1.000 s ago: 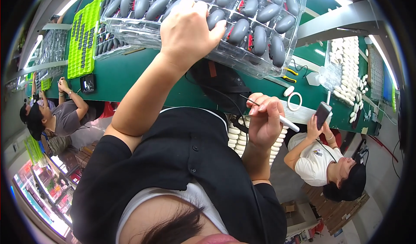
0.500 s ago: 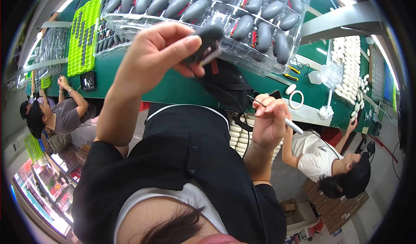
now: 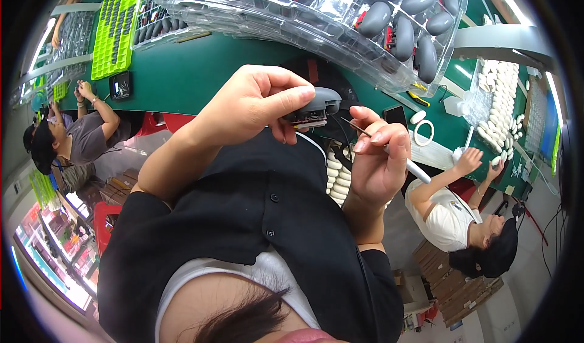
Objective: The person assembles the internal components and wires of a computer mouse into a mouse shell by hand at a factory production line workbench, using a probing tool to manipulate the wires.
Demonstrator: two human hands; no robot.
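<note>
One grey casing (image 3: pixel 324 102) sits pinched in the left hand (image 3: pixel 255 104) by the near edge of the green tabletop (image 3: pixel 182 75), one end hidden by that grip. The right hand (image 3: pixel 382 159) closes around a white-handled tool (image 3: pixel 418 171), its middle covered, its thin tip just beside the casing (whether touching, I cannot tell). Clear stacked trays (image 3: pixel 340 46) are cut off at the top.

Colours noted: held piece (image 3: pixel 322 102) grey above, dark beneath; pen-shaped tool (image 3: pixel 418 171) white-handled with a dark shaft; table (image 3: pixel 182 87) deep green; slotted tray (image 3: pixel 101 68) lime green, patterned with dark rows; tray pieces (image 3: pixel 374 19) grey with red accents; oval pieces (image 3: pixel 496 127) creamy white; shirt (image 3: pixel 316 233) black.
</note>
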